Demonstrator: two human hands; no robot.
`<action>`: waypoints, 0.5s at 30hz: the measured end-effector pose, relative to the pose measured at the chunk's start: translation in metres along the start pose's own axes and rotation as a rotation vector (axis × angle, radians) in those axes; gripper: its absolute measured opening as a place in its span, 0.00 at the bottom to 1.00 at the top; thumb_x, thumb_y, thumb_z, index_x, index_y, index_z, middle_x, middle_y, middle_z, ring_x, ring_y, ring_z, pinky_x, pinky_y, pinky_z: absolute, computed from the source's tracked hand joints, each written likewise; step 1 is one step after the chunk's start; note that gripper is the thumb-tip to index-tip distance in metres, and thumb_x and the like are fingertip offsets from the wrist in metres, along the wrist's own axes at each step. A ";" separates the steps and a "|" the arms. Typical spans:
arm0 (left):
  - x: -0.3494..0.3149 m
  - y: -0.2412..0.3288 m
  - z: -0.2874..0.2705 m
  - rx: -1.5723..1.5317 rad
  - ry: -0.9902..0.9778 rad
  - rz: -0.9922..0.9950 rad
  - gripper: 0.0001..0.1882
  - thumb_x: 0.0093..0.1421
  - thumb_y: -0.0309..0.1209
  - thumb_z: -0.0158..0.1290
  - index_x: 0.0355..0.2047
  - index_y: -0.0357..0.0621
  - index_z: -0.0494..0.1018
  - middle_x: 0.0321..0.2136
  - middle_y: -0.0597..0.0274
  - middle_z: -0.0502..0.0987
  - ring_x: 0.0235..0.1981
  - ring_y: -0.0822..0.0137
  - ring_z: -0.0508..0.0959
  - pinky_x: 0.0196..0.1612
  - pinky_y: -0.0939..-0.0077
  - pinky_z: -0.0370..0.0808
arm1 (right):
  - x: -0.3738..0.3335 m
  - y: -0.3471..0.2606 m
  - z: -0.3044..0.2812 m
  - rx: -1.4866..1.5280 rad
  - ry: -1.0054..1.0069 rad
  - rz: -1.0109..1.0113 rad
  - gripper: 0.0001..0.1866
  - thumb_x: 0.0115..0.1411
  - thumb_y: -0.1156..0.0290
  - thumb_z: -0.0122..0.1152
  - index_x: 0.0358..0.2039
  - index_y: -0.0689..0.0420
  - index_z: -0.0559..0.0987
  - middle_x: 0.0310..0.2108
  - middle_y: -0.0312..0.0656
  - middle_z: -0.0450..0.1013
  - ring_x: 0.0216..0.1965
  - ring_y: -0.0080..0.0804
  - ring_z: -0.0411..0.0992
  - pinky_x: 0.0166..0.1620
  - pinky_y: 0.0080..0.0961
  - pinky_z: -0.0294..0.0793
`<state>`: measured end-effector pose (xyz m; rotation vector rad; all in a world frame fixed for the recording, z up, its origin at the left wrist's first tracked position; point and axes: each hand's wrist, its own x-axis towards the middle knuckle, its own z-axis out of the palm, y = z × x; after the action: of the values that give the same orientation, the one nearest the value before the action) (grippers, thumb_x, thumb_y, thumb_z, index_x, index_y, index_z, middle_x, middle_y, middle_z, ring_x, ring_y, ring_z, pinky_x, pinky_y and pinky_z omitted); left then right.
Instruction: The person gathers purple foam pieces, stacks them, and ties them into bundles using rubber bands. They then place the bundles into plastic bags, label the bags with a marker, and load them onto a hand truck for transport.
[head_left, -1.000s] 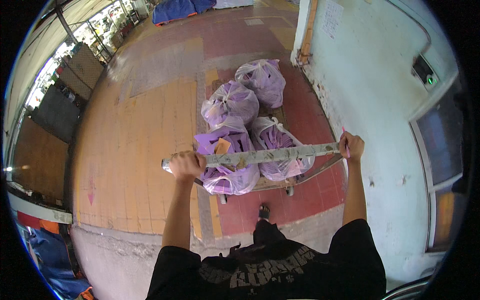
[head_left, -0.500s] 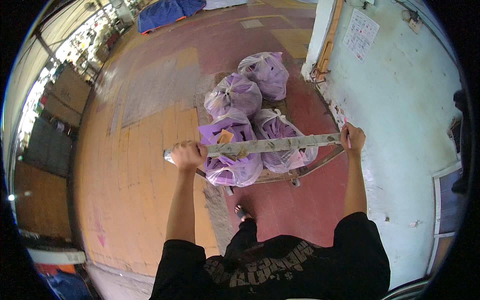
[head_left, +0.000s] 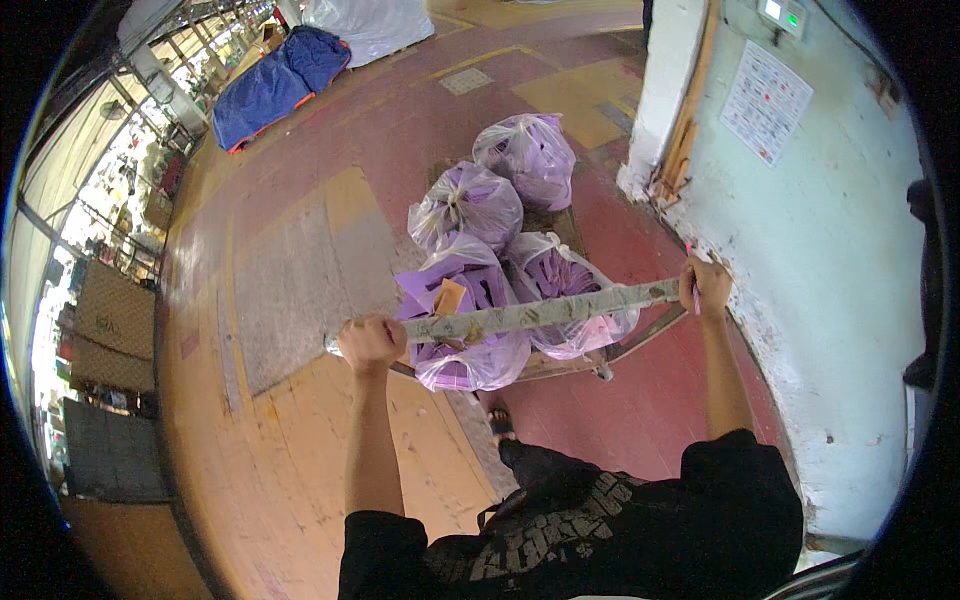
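My left hand (head_left: 371,343) is wrapped round the left end of a worn grey push bar (head_left: 540,312). At the bar's right end my right hand (head_left: 706,285) is closed too, with a thin pink strip (head_left: 696,300) showing beside its fingers. The bar belongs to a low flatbed cart (head_left: 570,365) that carries several clear plastic bags. Purple pieces fill the near left bag (head_left: 470,365), where an orange-brown piece (head_left: 449,296) lies on top. Beside it stands the near right bag (head_left: 570,280). Beyond them sit a knotted bag (head_left: 465,205) and the farthest bag (head_left: 528,160).
A pale blue wall (head_left: 800,260) runs along the right, with a white pillar (head_left: 665,100) jutting out ahead. Blue-covered goods (head_left: 270,88) lie at the far left. Brown boards (head_left: 115,325) line the left side. The floor (head_left: 300,430) is painted orange and red.
The cart and I have moved forward and turned somewhat left. More of the far covered goods and the wall ahead show. Both hands stay on the bar.
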<state>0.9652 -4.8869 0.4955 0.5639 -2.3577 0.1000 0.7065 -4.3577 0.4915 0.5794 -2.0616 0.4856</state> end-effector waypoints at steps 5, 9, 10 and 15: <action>-0.019 -0.011 0.029 -0.068 0.054 0.012 0.11 0.48 0.37 0.55 0.15 0.47 0.80 0.17 0.50 0.79 0.20 0.46 0.81 0.27 0.53 0.78 | -0.023 -0.014 -0.004 0.024 0.030 -0.018 0.08 0.45 0.72 0.65 0.19 0.47 0.73 0.17 0.37 0.74 0.19 0.40 0.76 0.25 0.36 0.74; -0.034 -0.036 0.057 -0.110 0.040 0.037 0.11 0.48 0.36 0.55 0.15 0.45 0.79 0.18 0.50 0.80 0.20 0.46 0.80 0.28 0.53 0.78 | -0.036 -0.029 0.004 -0.033 0.104 0.032 0.08 0.45 0.72 0.65 0.19 0.45 0.74 0.15 0.38 0.72 0.17 0.40 0.75 0.24 0.36 0.73; -0.034 -0.040 0.062 -0.097 0.118 0.046 0.11 0.48 0.36 0.55 0.16 0.44 0.79 0.18 0.50 0.79 0.20 0.45 0.80 0.28 0.52 0.78 | -0.041 -0.032 0.007 -0.041 0.073 -0.010 0.07 0.46 0.72 0.65 0.19 0.45 0.74 0.15 0.38 0.72 0.16 0.41 0.74 0.24 0.36 0.73; -0.045 -0.047 0.071 -0.091 0.251 0.117 0.12 0.48 0.37 0.55 0.15 0.43 0.78 0.17 0.49 0.78 0.19 0.45 0.79 0.26 0.51 0.76 | -0.053 -0.037 0.011 0.074 0.107 -0.063 0.07 0.46 0.72 0.64 0.20 0.48 0.73 0.15 0.38 0.71 0.17 0.40 0.74 0.23 0.35 0.71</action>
<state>0.9709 -4.9280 0.4087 0.3479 -2.1366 0.1094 0.7458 -4.3818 0.4447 0.6470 -1.9245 0.5462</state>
